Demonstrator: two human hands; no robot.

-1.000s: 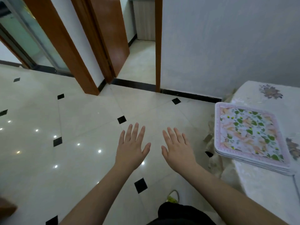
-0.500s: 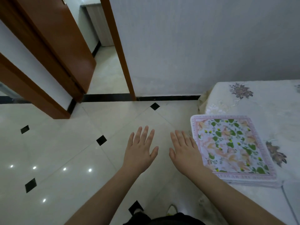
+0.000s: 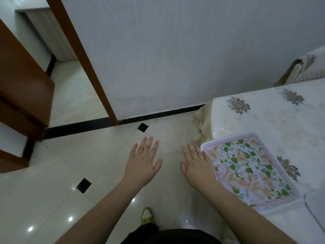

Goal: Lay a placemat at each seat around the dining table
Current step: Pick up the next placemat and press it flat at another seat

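Note:
A stack of floral placemats (image 3: 249, 169), pink-bordered with green leaves, lies at the near left corner of the dining table (image 3: 274, 120), which wears a white embroidered cloth. My right hand (image 3: 197, 166) hovers flat, fingers straight, just left of the stack's edge, holding nothing. My left hand (image 3: 143, 161) is spread flat over the floor tiles, further left, also holding nothing.
A grey wall with a black skirting (image 3: 158, 114) runs behind the table. A wooden door frame (image 3: 82, 59) and an open doorway lie to the left. A covered chair (image 3: 306, 69) stands at the far right. My shoe (image 3: 147, 215) is on the glossy tiled floor.
The view has swung right and nearer the table, so the stack of placemats now sits close beside my right hand. Both hands stay flat and apart.

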